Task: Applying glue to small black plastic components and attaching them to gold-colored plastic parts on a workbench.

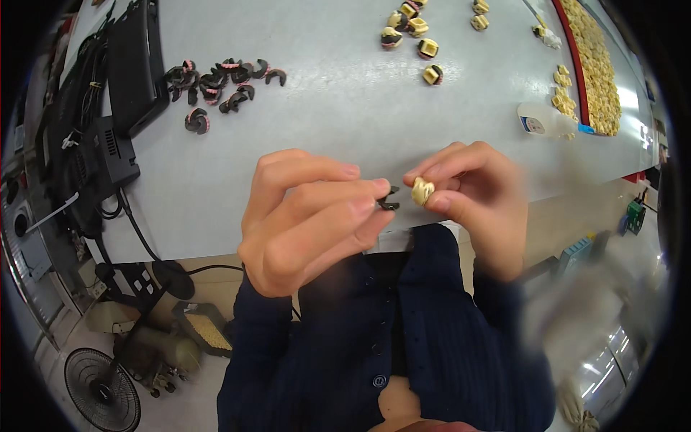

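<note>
Pinching a curved black piece [389, 205] between thumb and fingertips, my left hand [306, 219] sits near the middle of the head view, its fingers hiding most of the piece. I have the right hand [481, 191] in a narrow grip too, thumb and fingers on a small cream block [422, 191]. The two parts are just beside each other, apart, above the near edge of the grey table [331, 126].

Far left lie loose pink-edged black pieces [212, 81]; at the far middle, several cream-and-black pairs [428, 48]. On the right I see the red-rimmed tray [574, 61] of cream blocks, with a clear bottle [536, 119] lying near it.

I judge the step in hand to be presenting one part to the other. The next move seems to call for turning the block until the shapes match, then steady pressure.
</note>
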Demonstrator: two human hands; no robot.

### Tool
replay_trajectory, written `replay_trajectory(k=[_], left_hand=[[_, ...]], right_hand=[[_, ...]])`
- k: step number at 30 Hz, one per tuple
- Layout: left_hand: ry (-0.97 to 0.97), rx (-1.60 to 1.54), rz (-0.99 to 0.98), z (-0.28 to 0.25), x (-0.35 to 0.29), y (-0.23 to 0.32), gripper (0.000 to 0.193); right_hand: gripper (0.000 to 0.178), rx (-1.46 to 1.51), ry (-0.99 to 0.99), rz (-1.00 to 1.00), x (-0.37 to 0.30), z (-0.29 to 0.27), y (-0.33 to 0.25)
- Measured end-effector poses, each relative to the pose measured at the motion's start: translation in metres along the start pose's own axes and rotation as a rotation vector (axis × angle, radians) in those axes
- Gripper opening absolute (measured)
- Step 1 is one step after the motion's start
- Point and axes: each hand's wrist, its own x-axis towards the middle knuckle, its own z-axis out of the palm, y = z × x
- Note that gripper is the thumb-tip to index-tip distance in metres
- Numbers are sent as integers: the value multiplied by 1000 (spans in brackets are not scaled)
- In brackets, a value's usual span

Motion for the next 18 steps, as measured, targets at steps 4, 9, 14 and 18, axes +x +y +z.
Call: replay_trajectory(k=[4, 9, 14, 18], left_hand=[[36, -19, 15, 3, -2, 2, 69], [-12, -51, -25, -4, -2, 6, 69], [-25, -77, -23, -2, -2, 1, 73], [23, -111, -9, 5, -6, -4, 65]], right_hand=[[19, 95, -68, 123, 2, 7, -5], [19, 177, -116, 117, 5, 5, -2], [22, 251, -156, 172, 9, 2, 2], [27, 311, -184, 299, 13, 2, -2]])
